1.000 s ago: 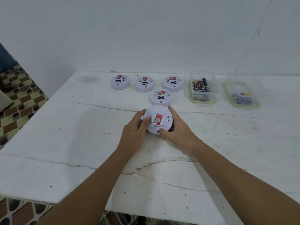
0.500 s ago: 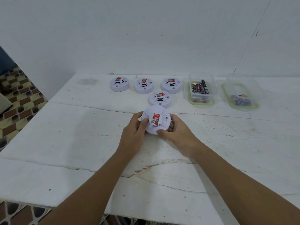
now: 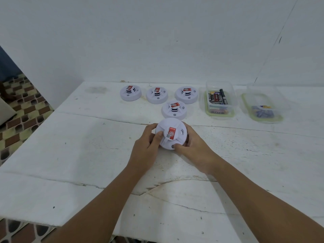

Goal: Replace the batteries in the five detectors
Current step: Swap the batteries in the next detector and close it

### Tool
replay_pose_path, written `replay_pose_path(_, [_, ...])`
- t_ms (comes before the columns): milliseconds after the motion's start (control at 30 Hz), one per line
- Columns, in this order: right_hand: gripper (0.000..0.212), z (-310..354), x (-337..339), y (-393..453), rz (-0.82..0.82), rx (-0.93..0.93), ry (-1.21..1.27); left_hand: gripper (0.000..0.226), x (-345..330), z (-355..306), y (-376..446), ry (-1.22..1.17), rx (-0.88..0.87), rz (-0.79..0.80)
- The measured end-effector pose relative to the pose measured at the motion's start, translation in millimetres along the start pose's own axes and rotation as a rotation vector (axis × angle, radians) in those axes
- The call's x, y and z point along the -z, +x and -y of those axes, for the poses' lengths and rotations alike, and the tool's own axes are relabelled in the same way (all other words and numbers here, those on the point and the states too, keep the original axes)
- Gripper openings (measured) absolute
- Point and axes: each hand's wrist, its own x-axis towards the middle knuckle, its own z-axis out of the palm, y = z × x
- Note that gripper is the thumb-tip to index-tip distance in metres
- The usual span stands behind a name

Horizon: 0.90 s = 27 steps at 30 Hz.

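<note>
White detector (image 3: 171, 133) is being tilted up off the table (image 3: 73, 155), left hand (image 3: 146, 148) and right hand (image 3: 193, 151) gripping opposite rims, likely bracing to twist it open.

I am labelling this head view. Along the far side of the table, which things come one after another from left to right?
First detector → second detector → third detector → box with batteries → second clear box. The fourth detector sits nearer, so I leave it out.

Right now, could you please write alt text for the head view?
Both hands, left hand and right hand, grip a white detector above a white table. Four more detectors sit behind it, beside two clear battery tubs.
</note>
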Motion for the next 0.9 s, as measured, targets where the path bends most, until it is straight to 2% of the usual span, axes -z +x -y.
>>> replay_pose_path(900, [0.076,1.8,1.7,0.2,0.030,0.008,-0.014,0.035,-1.0,0.4,0.5,0.037,-0.002,-0.014])
